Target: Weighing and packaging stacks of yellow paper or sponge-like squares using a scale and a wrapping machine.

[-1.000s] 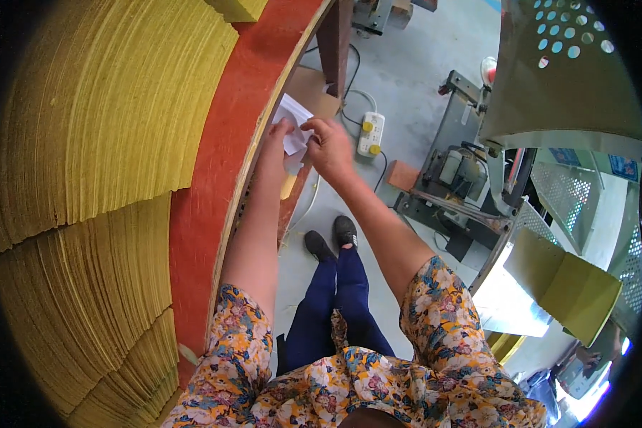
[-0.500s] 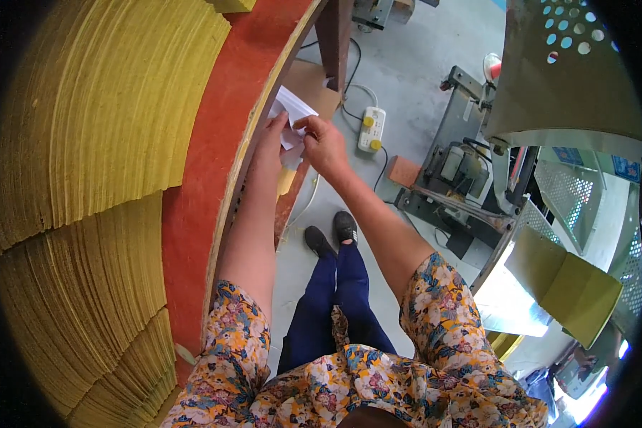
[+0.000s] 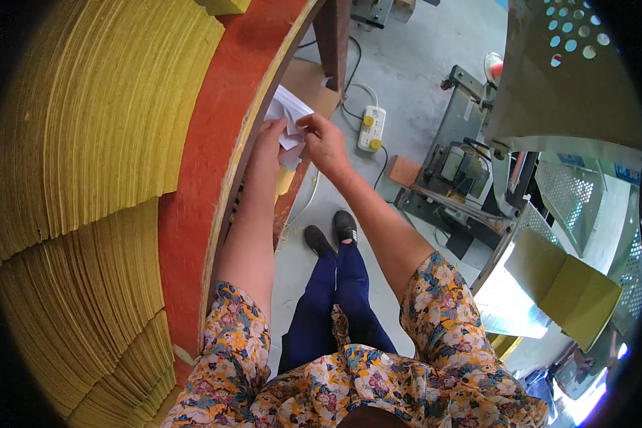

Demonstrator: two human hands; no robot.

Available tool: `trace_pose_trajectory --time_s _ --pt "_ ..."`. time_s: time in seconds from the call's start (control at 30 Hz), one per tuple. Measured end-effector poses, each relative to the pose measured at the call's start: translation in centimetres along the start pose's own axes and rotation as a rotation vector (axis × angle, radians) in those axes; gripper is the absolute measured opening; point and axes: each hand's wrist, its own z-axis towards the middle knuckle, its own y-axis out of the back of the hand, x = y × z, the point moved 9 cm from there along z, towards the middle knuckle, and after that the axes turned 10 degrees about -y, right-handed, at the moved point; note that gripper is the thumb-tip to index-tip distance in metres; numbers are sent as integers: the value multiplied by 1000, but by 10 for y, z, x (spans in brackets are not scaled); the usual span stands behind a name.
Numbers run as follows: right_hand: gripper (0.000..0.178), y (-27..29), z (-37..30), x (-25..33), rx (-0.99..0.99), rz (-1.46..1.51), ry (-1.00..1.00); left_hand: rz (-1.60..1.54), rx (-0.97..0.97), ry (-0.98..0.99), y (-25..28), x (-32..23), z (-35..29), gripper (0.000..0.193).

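Note:
Just past the edge of the red table, low beside it, both hands are at a small bundle of white paper sheets [image 3: 290, 102]. My left hand [image 3: 267, 146] grips the sheets from the left, its thumb lying along them; its other fingers are mostly hidden. My right hand [image 3: 326, 145] is closed at their right edge, thumb and forefinger pinching the paper. Some sheets are fanned or folded apart between the two hands. A brown cardboard piece [image 3: 304, 75] lies behind them, under the table's level.
Tall stacks of yellow-brown cardboard [image 3: 114, 107] cover much of the red tabletop [image 3: 200, 157] at left. A white power strip [image 3: 372, 130] with cables lies on the floor. At right stand a machine [image 3: 464, 171], a brick [image 3: 404, 171] and an open yellowish carton [image 3: 563, 278].
The white sheets have shifted slightly and spread between my hands. My left thumb has moved a little along the paper; the right hand stays nearly in place.

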Motion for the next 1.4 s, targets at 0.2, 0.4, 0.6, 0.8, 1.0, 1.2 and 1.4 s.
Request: trace_pose_trajectory --time_s 0.2,0.4,0.6,0.8,1.0,1.2,1.4 --pt "21 2 -5 50 -171 38 49 134 -4 -66 25 2 -2 20" --pt "24 -12 16 65 -202 -406 189 427 16 -329 11 -18 -16 17" --pt "26 -6 31 35 -136 -591 85 620 4 -551 -11 -38 -43 14" --pt "26 37 -37 -18 -118 101 -332 916 86 -795 -19 -63 -137 22" --pt "24 94 -125 -16 -119 666 -474 778 277 -681 -28 -107 -233 68" --pt "36 163 -210 -6 59 970 -337 69 519 -487 -67 -180 -295 82" --pt "41 133 -332 35 239 1321 -376 -35 800 -509 -79 -179 -371 78"
